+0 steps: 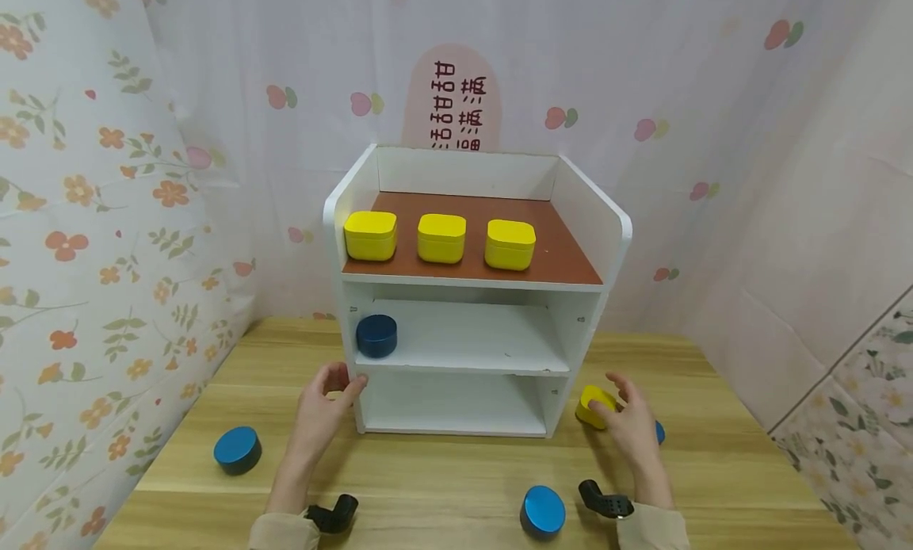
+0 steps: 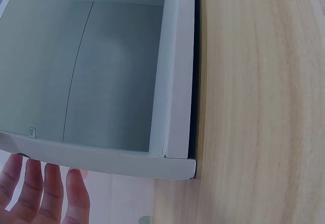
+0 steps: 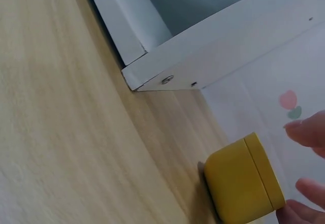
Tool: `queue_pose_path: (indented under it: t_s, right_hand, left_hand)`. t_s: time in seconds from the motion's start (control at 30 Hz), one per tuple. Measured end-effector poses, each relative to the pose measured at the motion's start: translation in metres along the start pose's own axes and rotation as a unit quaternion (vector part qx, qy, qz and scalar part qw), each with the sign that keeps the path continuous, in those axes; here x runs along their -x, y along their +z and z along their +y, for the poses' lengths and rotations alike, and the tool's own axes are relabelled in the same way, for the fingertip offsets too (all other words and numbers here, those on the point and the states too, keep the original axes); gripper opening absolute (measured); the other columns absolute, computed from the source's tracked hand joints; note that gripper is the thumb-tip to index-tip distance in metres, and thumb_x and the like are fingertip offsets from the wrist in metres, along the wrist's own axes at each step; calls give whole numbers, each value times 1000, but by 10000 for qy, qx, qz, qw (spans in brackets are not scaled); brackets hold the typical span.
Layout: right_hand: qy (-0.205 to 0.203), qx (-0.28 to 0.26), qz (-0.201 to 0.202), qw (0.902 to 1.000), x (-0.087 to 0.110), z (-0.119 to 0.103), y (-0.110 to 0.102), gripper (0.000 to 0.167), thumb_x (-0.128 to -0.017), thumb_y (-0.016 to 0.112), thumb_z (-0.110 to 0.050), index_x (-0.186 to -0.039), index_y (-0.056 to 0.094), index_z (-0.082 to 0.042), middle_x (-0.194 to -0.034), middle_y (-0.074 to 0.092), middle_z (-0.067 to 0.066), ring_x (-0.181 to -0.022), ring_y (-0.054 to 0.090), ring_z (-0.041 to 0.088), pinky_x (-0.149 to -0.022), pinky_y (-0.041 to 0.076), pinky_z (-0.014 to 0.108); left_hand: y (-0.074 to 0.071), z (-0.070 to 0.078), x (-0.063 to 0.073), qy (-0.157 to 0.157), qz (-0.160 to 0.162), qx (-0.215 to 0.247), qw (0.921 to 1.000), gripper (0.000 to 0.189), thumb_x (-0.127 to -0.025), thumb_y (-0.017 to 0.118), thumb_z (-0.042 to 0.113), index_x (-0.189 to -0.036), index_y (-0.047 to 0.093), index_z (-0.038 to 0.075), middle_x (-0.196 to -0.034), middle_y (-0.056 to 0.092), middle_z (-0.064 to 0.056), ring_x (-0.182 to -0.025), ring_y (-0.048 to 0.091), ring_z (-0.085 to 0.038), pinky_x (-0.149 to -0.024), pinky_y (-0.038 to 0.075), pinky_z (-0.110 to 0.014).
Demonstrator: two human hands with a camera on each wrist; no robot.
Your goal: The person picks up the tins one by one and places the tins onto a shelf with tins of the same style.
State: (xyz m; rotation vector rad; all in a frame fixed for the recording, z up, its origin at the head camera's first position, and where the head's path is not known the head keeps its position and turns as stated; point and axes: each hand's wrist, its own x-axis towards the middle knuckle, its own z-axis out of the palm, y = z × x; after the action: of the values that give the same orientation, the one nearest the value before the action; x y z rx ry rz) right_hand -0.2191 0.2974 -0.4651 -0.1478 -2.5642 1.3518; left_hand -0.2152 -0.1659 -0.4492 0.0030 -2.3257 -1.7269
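On the table, just right of the white shelf unit (image 1: 467, 369), stands a yellow lidded box (image 1: 594, 407). My right hand (image 1: 633, 433) is over that box with fingers spread. In the right wrist view one fingertip meets the lid edge of the yellow box (image 3: 239, 181), while the other fingers stay apart from it. My left hand (image 1: 321, 411) is at the unit's lower left side, its fingertips at the side panel (image 2: 96, 162). Three more yellow boxes (image 1: 441, 238) stand in a row on the brown top shelf. A dark blue round tin (image 1: 376, 336) sits at the left of the middle shelf.
One blue round tin (image 1: 238, 449) lies on the wooden table (image 1: 442, 486) at left, another blue tin (image 1: 543, 512) near the front right. A third blue tin (image 1: 660, 432) is partly hidden behind my right hand. Patterned curtains (image 1: 285, 193) hang behind and beside the table.
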Motion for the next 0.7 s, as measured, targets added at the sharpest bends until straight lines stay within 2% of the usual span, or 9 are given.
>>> queue_pose_path:
  t_s: [0.17,0.37,0.57,0.7]
  right_hand:
    - [87,285,-166,9994,0,-1,5,66,-90,68,-5,-145,32,4,-146,28,33,-132,28,50,-106,29,58]
    - [223,698,-342,9967,0,-2,12,74,-88,71,-11,-147,28,3,-144,30,34,-128,34,50,-103,30,62]
    - [249,807,-606,9946,-1,5,15,73,-88,70,-10,-146,28,5,-144,33,34,-126,38,49,-103,30,62]
    - [297,795,-626,9944,-2,9,16,71,-86,69,-5,-145,30,5,-142,35,34,-125,40,49,-102,32,61]
  left_hand:
    - [-1,0,0,-42,-19,-18,10000,44,-91,70,39,-116,57,6,-107,57,-12,-100,50,-22,-80,44,-32]
    - [-2,1,-1,2,4,-63,10000,44,-91,70,39,-116,57,7,-106,58,-12,-100,51,-21,-82,43,-33]
    - [-1,1,-1,51,-1,-67,10000,44,-91,70,39,-117,57,6,-107,58,-12,-100,51,-21,-83,42,-34]
    - [-1,0,0,14,-19,-79,10000,44,-91,70,39,-117,57,6,-108,58,-12,-101,51,-22,-84,42,-34]
